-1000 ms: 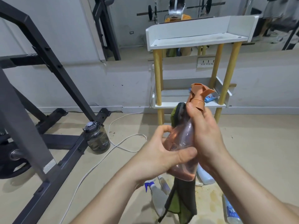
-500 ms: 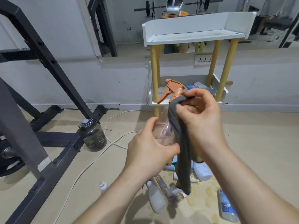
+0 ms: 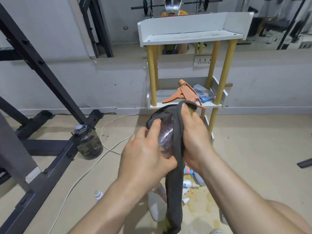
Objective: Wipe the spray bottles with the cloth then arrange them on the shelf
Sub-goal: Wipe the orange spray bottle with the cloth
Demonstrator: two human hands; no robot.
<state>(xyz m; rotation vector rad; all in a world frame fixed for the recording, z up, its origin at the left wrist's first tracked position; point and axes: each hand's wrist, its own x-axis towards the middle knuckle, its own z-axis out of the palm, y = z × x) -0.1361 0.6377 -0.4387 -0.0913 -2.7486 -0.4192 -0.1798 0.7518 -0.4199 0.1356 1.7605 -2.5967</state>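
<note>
wall [image 3: 101, 78]: grey | floor [image 3: 253, 141]: beige | black rack [image 3: 42, 65]: left | mirror [image 3: 118, 22]: above wall

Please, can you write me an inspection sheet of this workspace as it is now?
Surface: floor, with yellowish stains.
Job's things: spray bottle, orange trigger, held in air; grey cloth draped over it; white shelf against the wall.
Clutter: bottles lying on the floor; blue packet on the middle tier; dark jug by the rack.
Grippers: left hand grips the spray bottle; right hand grips the cloth.
Cables: white cable across the floor.
Surroundings: black rack, wall mirror.
</note>
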